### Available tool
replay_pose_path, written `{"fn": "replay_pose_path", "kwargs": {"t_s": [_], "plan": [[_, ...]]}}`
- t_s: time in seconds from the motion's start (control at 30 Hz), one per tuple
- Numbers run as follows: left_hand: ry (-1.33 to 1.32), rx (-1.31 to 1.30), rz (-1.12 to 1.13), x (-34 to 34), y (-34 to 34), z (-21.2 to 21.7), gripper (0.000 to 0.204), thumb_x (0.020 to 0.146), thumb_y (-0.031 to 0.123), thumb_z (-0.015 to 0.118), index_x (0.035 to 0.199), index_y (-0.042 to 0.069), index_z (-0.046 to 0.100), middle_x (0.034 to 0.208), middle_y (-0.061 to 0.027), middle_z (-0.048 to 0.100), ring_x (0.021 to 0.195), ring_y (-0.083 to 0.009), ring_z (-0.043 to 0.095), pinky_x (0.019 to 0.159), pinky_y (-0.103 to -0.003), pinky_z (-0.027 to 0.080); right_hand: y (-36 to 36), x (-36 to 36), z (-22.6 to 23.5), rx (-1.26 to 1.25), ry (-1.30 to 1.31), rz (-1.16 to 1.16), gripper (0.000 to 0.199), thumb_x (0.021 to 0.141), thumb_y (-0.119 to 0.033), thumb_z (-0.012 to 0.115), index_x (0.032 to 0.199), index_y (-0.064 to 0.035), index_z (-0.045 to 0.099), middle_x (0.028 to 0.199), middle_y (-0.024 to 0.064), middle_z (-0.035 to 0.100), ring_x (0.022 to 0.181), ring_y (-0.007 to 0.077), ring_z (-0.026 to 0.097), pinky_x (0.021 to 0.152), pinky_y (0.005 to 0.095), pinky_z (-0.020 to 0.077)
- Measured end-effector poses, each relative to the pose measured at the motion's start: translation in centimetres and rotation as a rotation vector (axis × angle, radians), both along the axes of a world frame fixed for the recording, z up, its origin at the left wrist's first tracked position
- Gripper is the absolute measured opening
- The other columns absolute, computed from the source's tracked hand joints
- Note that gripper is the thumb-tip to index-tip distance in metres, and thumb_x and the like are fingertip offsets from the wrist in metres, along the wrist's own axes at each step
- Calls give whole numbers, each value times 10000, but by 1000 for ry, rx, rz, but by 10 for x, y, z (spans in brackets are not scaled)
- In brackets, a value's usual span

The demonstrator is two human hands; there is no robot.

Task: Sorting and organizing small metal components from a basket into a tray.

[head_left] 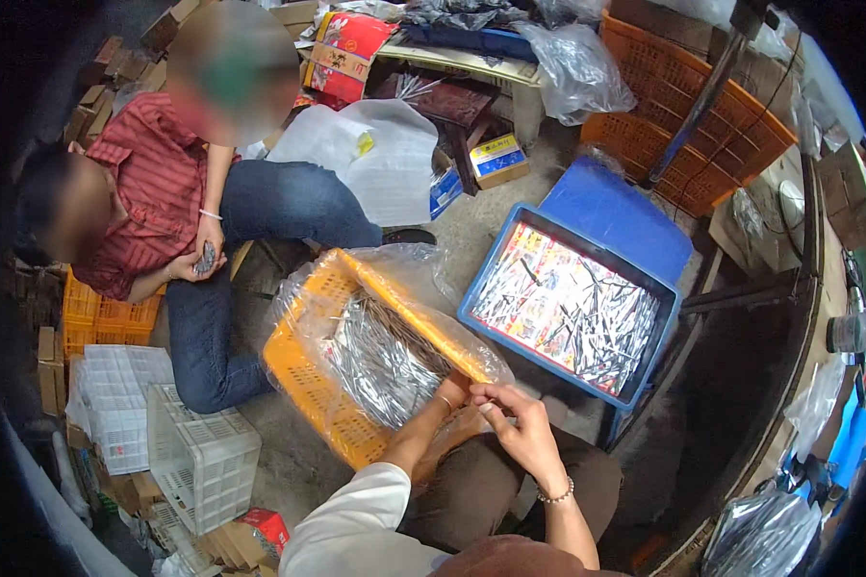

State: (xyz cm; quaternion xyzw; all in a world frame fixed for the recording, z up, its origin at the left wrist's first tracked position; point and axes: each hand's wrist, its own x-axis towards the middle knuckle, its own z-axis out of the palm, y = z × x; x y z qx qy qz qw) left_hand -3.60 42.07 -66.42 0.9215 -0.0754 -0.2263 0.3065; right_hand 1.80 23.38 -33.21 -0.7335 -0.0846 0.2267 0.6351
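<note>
Two hands are meeting at the near rim of an orange crate [303,385] lined with clear plastic and heaped with thin silvery packets [380,361]. Left hand [452,409] is curling closed against the rim; right hand [520,423] is pinching something too small to tell. Beside it, a blue tray [669,317] is holding more packets over a red-and-yellow printed sheet, all on a grey concrete floor [491,231].

We note bare grey concrete floor [496,226], dusty, lit evenly from above. White perforated plastic crates [202,457] stand at lower left; cardboard boxes [115,62] stacked at upper left. Large orange lattice crate [688,106] leans at upper right, dark metal pole [702,96] crossing it. Low bench [471,62] at top carries clear plastic bags [577,67] and red printed carton [351,43]. Curved wooden worktop [818,288] runs along right rim. We see no window.
</note>
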Motion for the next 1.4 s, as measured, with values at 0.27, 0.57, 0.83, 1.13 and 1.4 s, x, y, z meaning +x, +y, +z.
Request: {"fn": "replay_pose_path", "kwargs": {"t_s": [0.27, 0.57, 0.83, 1.13, 1.4], "plan": [[178, 219, -66, 5, 4, -3, 328, 801, 205, 536, 1105, 82, 546, 1099, -148, 555, 987, -335, 534, 851, -431, 414, -11, -3, 0, -36, -56, 7, 216, 828, -51, 561, 1034, -20, 615, 871, 95, 635, 807, 184, 620, 675, 269, 475], [285, 307, -104, 5, 3, 1, 319, 801, 212, 535, 1087, 74, 555, 1081, -152, 565, 972, -335, 545, 837, -430, 424, -12, -7, -5, -95, -202, 36, 228, 794, -26, 563, 1018, -22, 601, 856, 126, 629, 793, 242, 623, 697, 307, 481], [332, 336, -137, 9, -3, -1, 313, 800, 219, 535, 1071, 66, 563, 1065, -157, 573, 959, -335, 554, 825, -429, 432, -14, -6, 6, -144, -181, 64, 241, 786, -48, 569, 1024, -40, 601, 881, 148, 626, 817, 316, 606, 728, 364, 477], [380, 360, -180, 11, -4, -3, 308, 799, 227, 535, 1053, 57, 572, 1047, -162, 582, 944, -336, 565, 810, -428, 442, -16, -5, 6, -143, -237, 49, 263, 786, -46, 565, 1047, -56, 594, 883, 140, 618, 820, 322, 591, 716, 373, 477], [417, 407, -189, 14, 10, -3, 305, 798, 233, 535, 1037, 50, 579, 1030, -166, 591, 931, -336, 574, 798, -427, 451, -20, -10, 5, -145, -275, 49, 256, 770, -19, 572, 1023, -45, 600, 867, 130, 621, 809, 314, 596, 715, 372, 483]]}}
